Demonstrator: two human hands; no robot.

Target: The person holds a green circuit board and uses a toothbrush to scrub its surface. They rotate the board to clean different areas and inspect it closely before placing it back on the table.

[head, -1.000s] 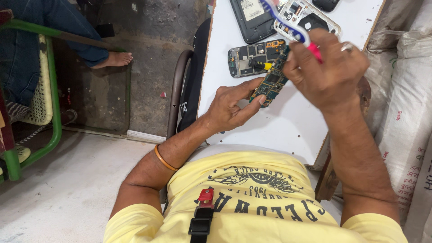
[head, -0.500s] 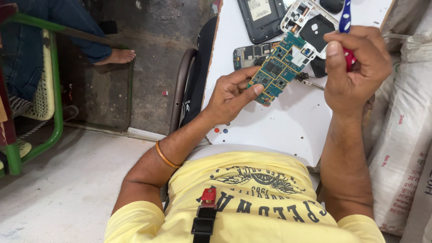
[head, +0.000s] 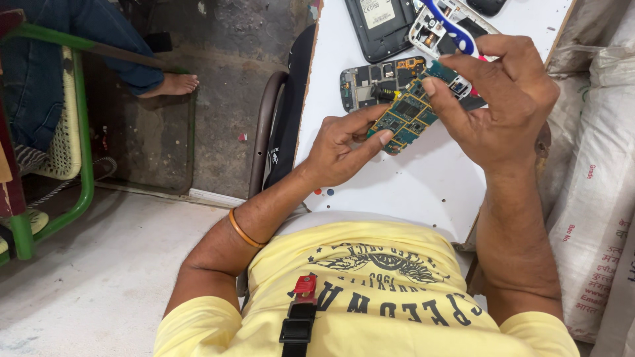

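Two hands on one green circuit board (head: 407,116) now. Half a sec ago only the left hand (head: 340,145) had it, w/ the right hand (head: 506,99) lifted off at 2 o'clock gripping the blue-handled screwdriver (head: 453,30). Now the right has come down and its thumb sits on the board's upper edge, tool tucked in the closed fingers, handle poking out toward 11. Left pinches the board's lower end between thumb and fingertips, narrow grip. Looks to me like it went from just holding to actually working on the board, which is held up just above the table, not lying on it.

Surface: white table (head: 423,192), a bit grubby. Dark phone frame (head: 370,86) sits just behind the board at 10 o'clock, black back cover (head: 380,26) at 11, white phone shell (head: 430,33) at 12.

Room: bare concrete floor (head: 106,277), green metal chair (head: 59,132) at 9 w/ another person's bare foot (head: 173,84) nearby, white woven sacks (head: 598,185) stacked at 3.
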